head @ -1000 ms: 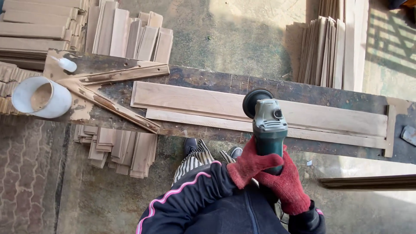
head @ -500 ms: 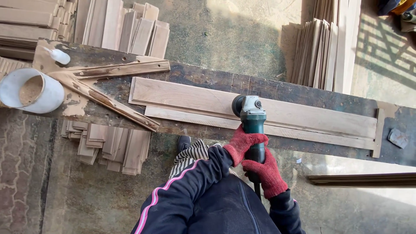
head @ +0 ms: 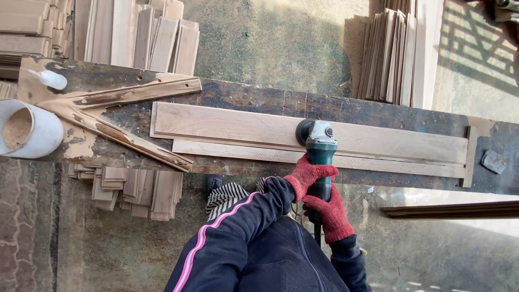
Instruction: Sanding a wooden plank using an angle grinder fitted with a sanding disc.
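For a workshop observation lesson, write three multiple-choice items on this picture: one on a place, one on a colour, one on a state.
1. Where does the green angle grinder rest its disc?
A on the long pale wooden board
B on the floor
C in the white plastic tub

2. What colour are the knitted gloves?
A blue
B red
C yellow

3. How is the grinder held?
A by one hand
B by no hand
C by both hands

Key: 1 A, the disc lies on the board; 2 B, both gloves are red; 3 C, left hand and right hand grip it.

A single head-worn camera looks steeply down from above the person's chest, fairly near, onto the workbench and floor.
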